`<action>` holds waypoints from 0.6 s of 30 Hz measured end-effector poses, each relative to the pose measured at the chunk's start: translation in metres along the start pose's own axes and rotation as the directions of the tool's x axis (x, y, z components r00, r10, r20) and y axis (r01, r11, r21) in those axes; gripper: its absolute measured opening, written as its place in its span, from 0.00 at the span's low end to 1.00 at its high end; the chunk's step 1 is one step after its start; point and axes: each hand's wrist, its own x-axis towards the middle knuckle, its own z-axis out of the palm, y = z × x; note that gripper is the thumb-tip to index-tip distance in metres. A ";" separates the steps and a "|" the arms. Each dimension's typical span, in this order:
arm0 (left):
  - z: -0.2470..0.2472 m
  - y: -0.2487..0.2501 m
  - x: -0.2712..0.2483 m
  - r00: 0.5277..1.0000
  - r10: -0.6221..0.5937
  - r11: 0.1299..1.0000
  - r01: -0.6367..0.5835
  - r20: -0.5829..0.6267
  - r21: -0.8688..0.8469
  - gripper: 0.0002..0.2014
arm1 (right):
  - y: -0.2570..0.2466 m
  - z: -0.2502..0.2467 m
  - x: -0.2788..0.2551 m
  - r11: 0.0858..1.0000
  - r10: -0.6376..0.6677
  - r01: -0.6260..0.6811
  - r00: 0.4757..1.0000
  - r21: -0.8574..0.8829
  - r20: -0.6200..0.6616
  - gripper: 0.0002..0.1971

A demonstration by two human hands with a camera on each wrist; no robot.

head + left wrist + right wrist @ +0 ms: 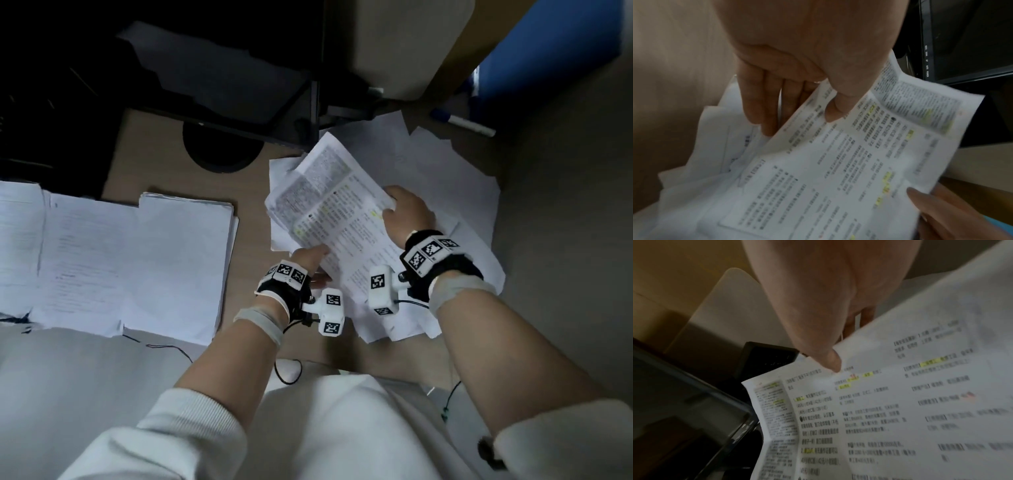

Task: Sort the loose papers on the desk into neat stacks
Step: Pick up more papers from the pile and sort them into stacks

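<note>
Both hands hold 1 printed sheet (337, 212) up off the desk (144, 150), tilted, over a loose pile (455, 192) of white papers on the right side. The left hand (308, 257) pinches the sheet's near-left edge: the left wrist view shows the thumb (835, 110) on the printed face and the fingers (764, 104) curled behind it. The right hand (407, 212) pinches the right edge, its thumb (830, 360) pressed on top and the fingers tucked under the paper. The sheet carries dense text with yellow highlighter marks; the print is too blurred to read.

To the left lie 2 stacks (178, 263) of papers, side by side on the desk, the nearer-centre one with a blank top page. A dark monitor (219, 68) stands behind them. A marker (466, 123) lies beyond the pile, at the far right.
</note>
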 end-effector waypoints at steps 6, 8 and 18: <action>-0.001 0.009 0.008 0.992 0.041 0.999 -0.043 -0.118 -0.020 0.20 | 0.026 -0.004 0.034 0.988 0.155 -0.153 0.986 -0.039 0.064 0.37; -0.003 0.018 0.010 0.984 0.053 0.999 -0.054 -0.171 -0.006 0.26 | 0.034 -0.001 0.040 0.979 0.199 -0.195 0.978 -0.067 0.066 0.44; 0.009 0.025 0.007 0.971 0.181 0.983 -0.182 -0.155 0.010 0.17 | 0.032 0.006 0.037 0.969 0.215 -0.185 0.958 -0.163 0.191 0.33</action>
